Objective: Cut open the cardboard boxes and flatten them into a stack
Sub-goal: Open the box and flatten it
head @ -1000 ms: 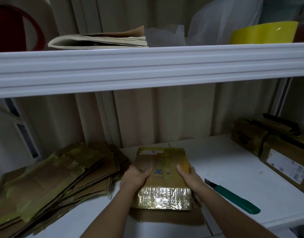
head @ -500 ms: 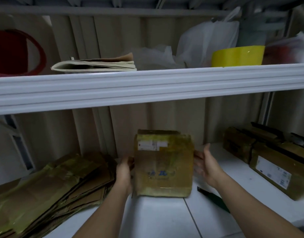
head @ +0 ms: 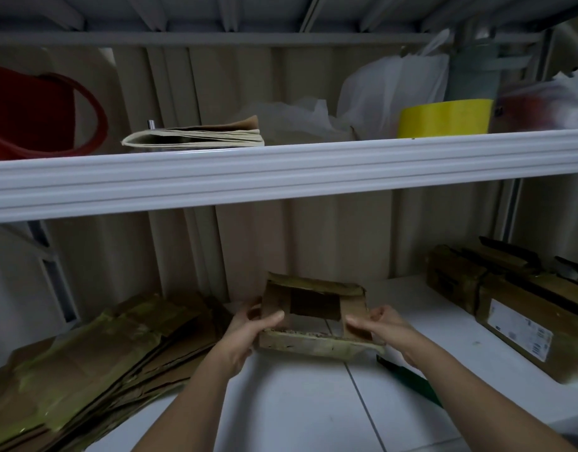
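Note:
A small cardboard box (head: pixel 315 340) wrapped in yellowish tape is held above the white shelf, its open end turned toward me so the dark inside shows. My left hand (head: pixel 248 334) grips its left side with the thumb hooked over the edge into the opening. My right hand (head: pixel 377 324) grips the right side the same way. A stack of flattened cardboard (head: pixel 85 360) lies on the shelf to the left. A green-handled cutter (head: pixel 411 381) lies on the shelf under my right forearm, partly hidden.
Unopened taped boxes (head: pixel 513 305) sit at the right end of the white shelf (head: pixel 297 412). An upper shelf (head: pixel 281 168) close overhead carries a red bucket (head: pixel 36 115), folded paper (head: pixel 196 137), plastic bags and a yellow bowl (head: pixel 444 119).
The box was lifted off the shelf, stood upright, then tipped so its open end faces me. Both hands shifted to its sides. The camera tilted up.

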